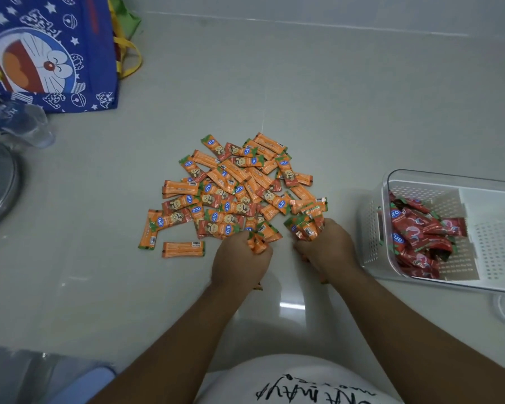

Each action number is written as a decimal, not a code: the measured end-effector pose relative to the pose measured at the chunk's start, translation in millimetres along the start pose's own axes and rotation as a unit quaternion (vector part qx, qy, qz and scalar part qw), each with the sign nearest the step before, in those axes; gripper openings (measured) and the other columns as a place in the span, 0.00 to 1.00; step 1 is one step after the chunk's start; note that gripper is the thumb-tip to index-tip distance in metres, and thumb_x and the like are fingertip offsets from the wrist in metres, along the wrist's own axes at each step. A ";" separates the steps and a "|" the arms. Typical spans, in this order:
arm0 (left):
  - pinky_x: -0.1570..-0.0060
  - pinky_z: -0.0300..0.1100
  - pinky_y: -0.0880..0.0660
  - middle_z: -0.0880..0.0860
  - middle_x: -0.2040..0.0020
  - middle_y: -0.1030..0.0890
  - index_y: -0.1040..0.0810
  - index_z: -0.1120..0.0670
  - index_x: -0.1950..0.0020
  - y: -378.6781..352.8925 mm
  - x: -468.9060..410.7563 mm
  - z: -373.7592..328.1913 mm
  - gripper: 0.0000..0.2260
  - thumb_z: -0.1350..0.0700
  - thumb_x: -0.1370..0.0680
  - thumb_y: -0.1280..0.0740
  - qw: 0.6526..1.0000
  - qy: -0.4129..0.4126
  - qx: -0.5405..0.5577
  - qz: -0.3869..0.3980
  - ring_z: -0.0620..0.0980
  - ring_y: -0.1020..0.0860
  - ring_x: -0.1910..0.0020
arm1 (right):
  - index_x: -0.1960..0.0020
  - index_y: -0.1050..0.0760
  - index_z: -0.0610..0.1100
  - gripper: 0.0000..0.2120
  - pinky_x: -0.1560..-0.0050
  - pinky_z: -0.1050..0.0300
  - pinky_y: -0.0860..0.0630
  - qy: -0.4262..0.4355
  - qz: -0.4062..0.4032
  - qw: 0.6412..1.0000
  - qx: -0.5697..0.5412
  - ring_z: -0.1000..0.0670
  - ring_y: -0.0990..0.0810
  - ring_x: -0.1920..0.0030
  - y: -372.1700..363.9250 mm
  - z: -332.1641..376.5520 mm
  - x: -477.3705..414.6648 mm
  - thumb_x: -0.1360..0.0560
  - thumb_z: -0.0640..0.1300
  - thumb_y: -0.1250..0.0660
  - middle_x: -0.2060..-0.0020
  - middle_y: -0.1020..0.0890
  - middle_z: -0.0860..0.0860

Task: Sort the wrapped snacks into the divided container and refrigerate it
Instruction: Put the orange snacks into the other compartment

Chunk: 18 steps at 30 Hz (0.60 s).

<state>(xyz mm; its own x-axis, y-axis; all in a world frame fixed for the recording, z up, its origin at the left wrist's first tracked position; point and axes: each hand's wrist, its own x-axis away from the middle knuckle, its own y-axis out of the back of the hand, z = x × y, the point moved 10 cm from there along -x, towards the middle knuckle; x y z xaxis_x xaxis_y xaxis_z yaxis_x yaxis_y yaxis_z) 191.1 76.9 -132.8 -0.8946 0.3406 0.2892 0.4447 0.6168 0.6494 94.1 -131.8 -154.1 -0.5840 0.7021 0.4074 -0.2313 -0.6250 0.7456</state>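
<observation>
The orange wrapped snacks (231,196) lie flat in a loose, overlapping pile on the floor (303,97). Bunches at the pile's near edge are gripped in the left hand (239,258) and the right hand (324,246). The divided container (397,177), clear-walled with a white perforated liner, stands right of the pile and apart from it, its left compartment holding heaped red wrapped snacks (420,240).

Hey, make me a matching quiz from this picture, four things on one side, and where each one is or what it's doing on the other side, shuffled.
Things:
1. orange snacks
2. red snacks
3. blue cartoon bag
4. right hand

Places or states:
A. inside the divided container, in the compartment nearer the pile
B. standing at the top left of the view
C. heaped on the floor in the middle
D. gripping a bunch of orange packets

Pairs: 1-C, 2-A, 3-B, 4-D.
</observation>
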 end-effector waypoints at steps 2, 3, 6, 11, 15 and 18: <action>0.62 0.55 0.22 0.55 0.65 0.23 0.25 0.56 0.62 0.3 1.4 -1.5 0.11 0.51 0.25 0.30 1.000 -0.003 0.004 0.006 0.56 0.23 0.64 | 0.51 0.23 0.49 0.17 0.59 0.53 0.20 0.016 -0.002 1.000 0.020 0.48 0.18 0.59 1.2 3.4 4.4 0.35 0.55 0.24 0.60 0.17 0.51; 0.62 0.55 0.22 0.55 0.64 0.22 0.25 0.56 0.61 0.4 1.9 -1.8 0.11 0.51 0.25 0.30 1.000 -0.005 0.006 0.011 0.55 0.22 0.63 | 0.51 0.23 0.49 0.16 0.59 0.53 0.20 0.022 -0.003 0.999 0.024 0.48 0.19 0.60 1.9 4.1 6.4 0.34 0.54 0.24 0.61 0.17 0.51; 0.61 0.55 0.21 0.53 0.66 0.21 0.24 0.54 0.59 0.6 4.3 -2.1 0.08 0.51 0.25 0.31 0.999 -0.015 0.015 0.026 0.53 0.21 0.64 | 0.52 0.22 0.48 0.13 0.59 0.50 0.19 0.021 0.007 1.000 0.010 0.48 0.18 0.61 0.7 1.8 12.7 0.34 0.51 0.25 0.61 0.17 0.50; 0.62 0.53 0.20 0.51 0.67 0.20 0.27 0.49 0.59 4.9 6.1 -4.4 0.07 0.49 0.26 0.32 0.999 -0.028 0.029 0.035 0.48 0.21 0.66 | 0.55 0.23 0.52 0.14 0.67 0.60 0.24 0.000 0.026 0.999 -0.043 0.54 0.18 0.64 -2.7 -1.8 27.2 0.34 0.55 0.23 0.65 0.17 0.55; 0.71 0.38 0.27 0.48 0.69 0.22 0.31 0.45 0.63 19.6 4.2 -15.2 0.11 0.50 0.25 0.31 0.998 -0.062 0.029 0.011 0.41 0.23 0.70 | 0.58 0.26 0.54 0.14 0.67 0.60 0.24 0.009 -0.006 0.996 -0.084 0.56 0.19 0.63 15.0 12.7 36.7 0.35 0.55 0.23 0.62 0.17 0.56; 0.77 0.32 0.32 0.47 0.70 0.23 0.28 0.50 0.62 36.0 4.0 -36.4 0.11 0.50 0.25 0.30 0.995 -0.091 0.050 -0.012 0.41 0.23 0.73 | 0.55 0.25 0.52 0.14 0.62 0.53 0.18 0.027 -0.010 0.992 -0.119 0.52 0.16 0.63 33.3 30.6 42.3 0.36 0.48 0.23 0.61 0.16 0.54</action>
<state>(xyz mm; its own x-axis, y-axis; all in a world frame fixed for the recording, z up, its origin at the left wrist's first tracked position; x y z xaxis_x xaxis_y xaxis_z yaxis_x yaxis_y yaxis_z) 201.9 74.6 -82.7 -0.8860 0.4431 0.1365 0.4344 0.6902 0.5788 85.5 -112.4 -95.9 -0.6172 0.6997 0.3598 -0.4172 -0.6788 0.6043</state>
